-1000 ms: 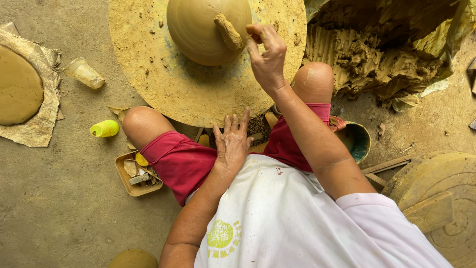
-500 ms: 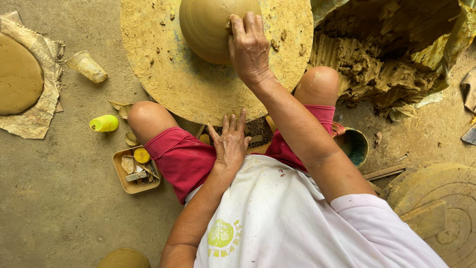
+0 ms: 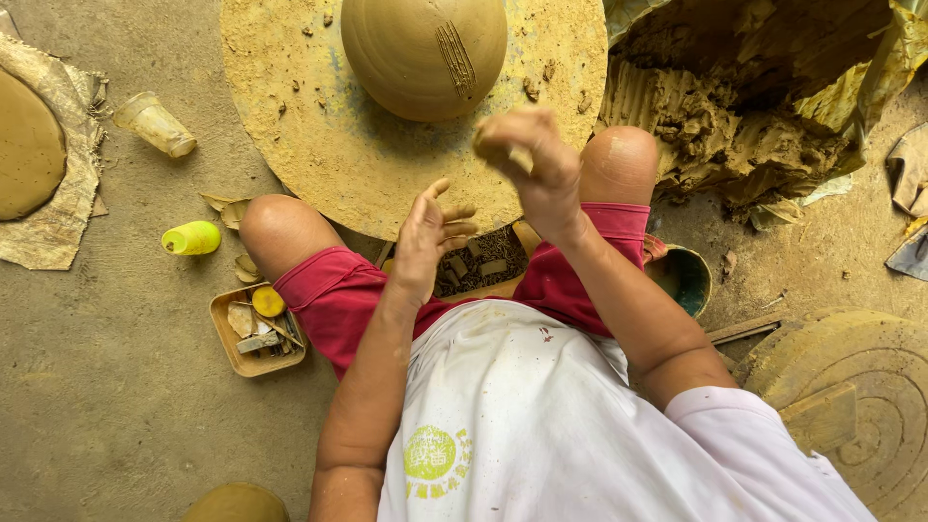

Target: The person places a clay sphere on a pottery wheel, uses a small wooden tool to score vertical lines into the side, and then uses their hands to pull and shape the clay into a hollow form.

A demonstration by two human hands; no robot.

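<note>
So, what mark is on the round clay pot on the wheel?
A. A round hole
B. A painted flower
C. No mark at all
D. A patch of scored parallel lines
D: the clay pot shows a narrow patch of scratched parallel lines on its right side.

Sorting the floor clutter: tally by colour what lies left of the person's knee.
Bright yellow: 2, the bottle and the round lid in the tray.
Clear: 1, the plastic cup.
Brown: 1, the clay slab on cloth.
Total: 4.
</note>
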